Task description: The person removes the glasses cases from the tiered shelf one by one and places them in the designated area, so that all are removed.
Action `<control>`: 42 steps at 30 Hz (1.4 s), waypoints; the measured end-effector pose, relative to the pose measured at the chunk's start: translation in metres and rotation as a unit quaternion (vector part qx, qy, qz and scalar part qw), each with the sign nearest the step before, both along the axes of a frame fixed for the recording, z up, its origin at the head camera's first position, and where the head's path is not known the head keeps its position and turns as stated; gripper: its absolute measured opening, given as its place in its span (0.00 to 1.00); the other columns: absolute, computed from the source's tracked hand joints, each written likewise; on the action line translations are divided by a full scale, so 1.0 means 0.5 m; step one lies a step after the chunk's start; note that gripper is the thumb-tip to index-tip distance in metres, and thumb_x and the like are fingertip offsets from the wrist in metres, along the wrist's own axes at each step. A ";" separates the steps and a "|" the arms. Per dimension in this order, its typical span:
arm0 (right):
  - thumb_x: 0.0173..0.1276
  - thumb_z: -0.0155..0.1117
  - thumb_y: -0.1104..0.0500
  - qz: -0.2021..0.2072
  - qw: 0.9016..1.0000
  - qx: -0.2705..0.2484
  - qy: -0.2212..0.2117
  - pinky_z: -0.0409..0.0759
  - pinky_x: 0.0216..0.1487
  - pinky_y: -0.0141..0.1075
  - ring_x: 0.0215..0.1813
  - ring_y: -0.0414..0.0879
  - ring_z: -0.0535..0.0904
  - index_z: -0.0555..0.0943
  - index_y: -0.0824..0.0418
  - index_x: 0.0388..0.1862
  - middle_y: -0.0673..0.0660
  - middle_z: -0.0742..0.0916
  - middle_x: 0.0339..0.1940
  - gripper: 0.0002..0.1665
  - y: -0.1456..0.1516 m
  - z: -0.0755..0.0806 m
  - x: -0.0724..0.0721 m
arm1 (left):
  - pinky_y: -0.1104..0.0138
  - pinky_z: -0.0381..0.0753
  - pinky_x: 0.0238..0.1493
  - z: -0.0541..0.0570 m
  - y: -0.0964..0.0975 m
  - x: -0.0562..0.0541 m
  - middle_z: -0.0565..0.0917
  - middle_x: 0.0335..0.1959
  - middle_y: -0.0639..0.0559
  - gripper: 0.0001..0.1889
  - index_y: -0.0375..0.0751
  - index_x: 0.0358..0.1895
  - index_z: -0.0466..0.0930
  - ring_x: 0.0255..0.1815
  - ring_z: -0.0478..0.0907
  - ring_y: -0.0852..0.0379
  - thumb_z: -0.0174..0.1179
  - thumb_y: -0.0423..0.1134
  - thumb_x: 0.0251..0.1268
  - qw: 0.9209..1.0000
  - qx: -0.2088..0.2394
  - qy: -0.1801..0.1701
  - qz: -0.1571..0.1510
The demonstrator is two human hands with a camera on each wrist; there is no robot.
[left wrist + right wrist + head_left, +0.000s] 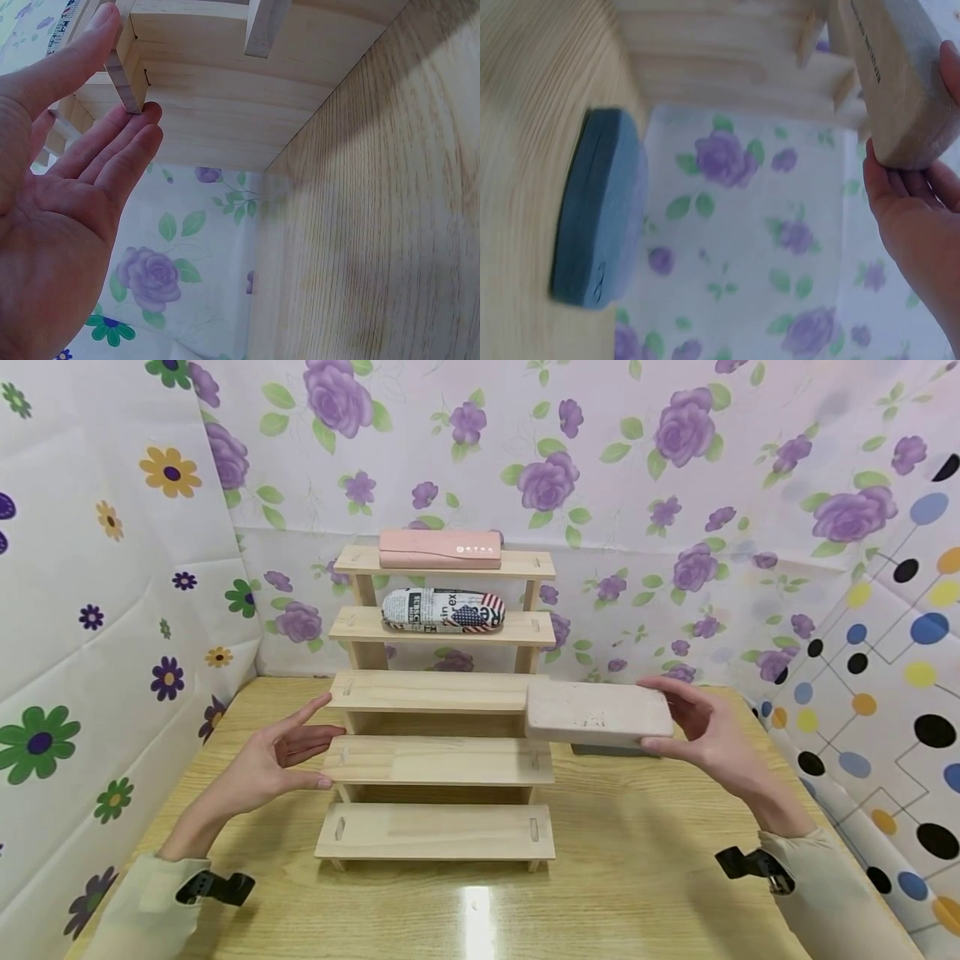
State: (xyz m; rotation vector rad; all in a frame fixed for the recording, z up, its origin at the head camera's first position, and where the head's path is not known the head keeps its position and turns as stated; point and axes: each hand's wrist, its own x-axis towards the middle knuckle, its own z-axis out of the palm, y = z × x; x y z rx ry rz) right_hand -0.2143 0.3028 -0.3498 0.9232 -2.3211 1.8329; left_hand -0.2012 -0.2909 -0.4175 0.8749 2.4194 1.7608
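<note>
A pale pinkish hard glasses case [598, 710], scuffed on top, is held by its right end in my right hand [701, 727]. Its left end overlaps the right side of the wooden step shelf [435, 837] at the middle tiers; contact cannot be told. My left hand [273, 756] touches the shelf's left side with fairly straight fingers, thumb lower and index higher. In the left wrist view the fingertips [150, 116] meet a plank's end. A pink case [440, 550] lies on the top tier, a newsprint-and-flag patterned case [444, 610] on the tier below.
A dark blue-grey case [592, 210] lies on the wooden table [622, 877], right of the shelf and partly behind the held case in the head view. Flowered cloth [450, 443] hangs behind; patterned sheets [885, 677] close in both sides.
</note>
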 end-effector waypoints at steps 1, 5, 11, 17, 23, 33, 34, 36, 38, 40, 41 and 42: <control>0.62 0.71 0.81 -0.001 1.000 0.002 -0.005 0.83 0.60 0.29 0.66 0.48 0.79 0.71 0.73 0.75 0.64 0.79 0.68 0.42 0.011 -0.002 0.001 | 0.65 0.78 0.69 0.000 0.000 0.000 0.74 0.70 0.24 0.58 0.47 0.87 0.51 0.69 0.77 0.58 0.76 0.19 0.55 1.000 0.001 0.000 0.000; 0.65 0.70 0.80 -0.012 0.999 0.020 -0.024 0.82 0.61 0.27 0.69 0.45 0.77 0.69 0.71 0.77 0.62 0.77 0.71 0.42 0.055 -0.008 0.007 | 0.65 0.78 0.69 0.001 0.001 0.000 0.74 0.69 0.24 0.58 0.46 0.87 0.51 0.69 0.77 0.58 0.76 0.19 0.55 1.000 0.003 0.001 -0.001; 0.67 0.67 0.81 -0.020 0.999 0.026 -0.033 0.83 0.61 0.28 0.69 0.45 0.76 0.67 0.71 0.79 0.64 0.75 0.72 0.42 0.110 -0.029 0.010 | 0.65 0.78 0.69 -0.001 -0.001 0.000 0.73 0.70 0.23 0.58 0.48 0.87 0.51 0.69 0.77 0.58 0.75 0.19 0.56 1.000 -0.001 -0.008 0.004; 0.67 0.67 0.81 -0.033 0.998 0.042 -0.033 0.85 0.56 0.27 0.64 0.42 0.79 0.68 0.71 0.78 0.61 0.78 0.68 0.41 0.153 -0.063 0.012 | 0.65 0.78 0.69 -0.003 -0.003 -0.001 0.74 0.70 0.24 0.58 0.48 0.87 0.51 0.69 0.77 0.59 0.75 0.19 0.56 1.000 -0.001 -0.009 0.003; 0.67 0.68 0.80 -0.050 0.996 0.053 -0.044 0.86 0.53 0.27 0.61 0.42 0.81 0.69 0.70 0.77 0.60 0.80 0.65 0.40 0.181 -0.097 0.007 | 0.66 0.78 0.69 -0.003 -0.003 -0.001 0.74 0.70 0.25 0.58 0.48 0.87 0.51 0.69 0.77 0.58 0.75 0.19 0.56 1.000 -0.002 -0.008 0.003; 0.69 0.73 0.73 -0.067 0.991 0.104 -0.057 0.89 0.50 0.31 0.58 0.43 0.83 0.71 0.66 0.77 0.58 0.82 0.65 0.39 0.206 -0.157 -0.010 | 0.66 0.78 0.69 -0.002 -0.003 -0.003 0.74 0.70 0.24 0.59 0.49 0.87 0.51 0.70 0.77 0.57 0.76 0.19 0.55 1.000 -0.003 -0.009 0.005; 0.69 0.73 0.72 -0.068 0.990 0.108 -0.061 0.88 0.51 0.31 0.59 0.42 0.83 0.71 0.65 0.77 0.57 0.82 0.66 0.39 0.207 -0.162 -0.011 | 0.66 0.78 0.69 -0.002 -0.003 -0.003 0.74 0.70 0.25 0.59 0.49 0.87 0.51 0.70 0.77 0.57 0.76 0.19 0.55 1.000 -0.003 -0.010 0.005; 0.69 0.74 0.70 -0.068 0.989 0.114 -0.065 0.87 0.53 0.30 0.61 0.41 0.82 0.71 0.65 0.77 0.58 0.81 0.67 0.39 0.207 -0.170 -0.014 | 0.66 0.78 0.69 -0.002 -0.003 -0.003 0.74 0.70 0.26 0.59 0.50 0.87 0.52 0.69 0.77 0.58 0.76 0.19 0.55 1.000 -0.005 -0.010 0.008; 0.69 0.75 0.69 -0.070 0.988 0.119 -0.067 0.86 0.54 0.29 0.61 0.40 0.82 0.71 0.65 0.77 0.59 0.81 0.67 0.39 0.207 -0.178 -0.016 | 0.66 0.78 0.69 -0.003 -0.004 -0.004 0.75 0.70 0.26 0.59 0.50 0.87 0.52 0.69 0.77 0.58 0.76 0.20 0.55 1.000 -0.008 -0.010 0.010; 0.68 0.75 0.68 -0.071 0.988 0.123 -0.067 0.86 0.54 0.29 0.61 0.40 0.82 0.72 0.65 0.77 0.61 0.81 0.67 0.39 0.206 -0.186 -0.017 | 0.66 0.78 0.69 -0.003 -0.004 -0.004 0.75 0.70 0.27 0.59 0.50 0.87 0.52 0.69 0.77 0.58 0.77 0.20 0.55 1.000 -0.011 -0.009 0.011; 0.68 0.76 0.68 -0.072 0.987 0.124 -0.067 0.87 0.53 0.30 0.60 0.41 0.82 0.72 0.65 0.77 0.61 0.81 0.67 0.39 0.206 -0.189 -0.018 | 0.67 0.78 0.68 -0.004 -0.005 -0.003 0.75 0.70 0.27 0.59 0.50 0.87 0.52 0.69 0.77 0.58 0.77 0.20 0.55 1.000 -0.013 -0.009 0.012; 0.68 0.76 0.67 -0.074 0.987 0.128 -0.069 0.87 0.53 0.30 0.59 0.41 0.82 0.72 0.65 0.76 0.62 0.81 0.67 0.39 0.206 -0.193 -0.018 | 0.67 0.78 0.68 -0.004 -0.005 -0.003 0.75 0.70 0.27 0.59 0.50 0.87 0.52 0.69 0.77 0.58 0.77 0.20 0.55 1.000 -0.013 -0.009 0.013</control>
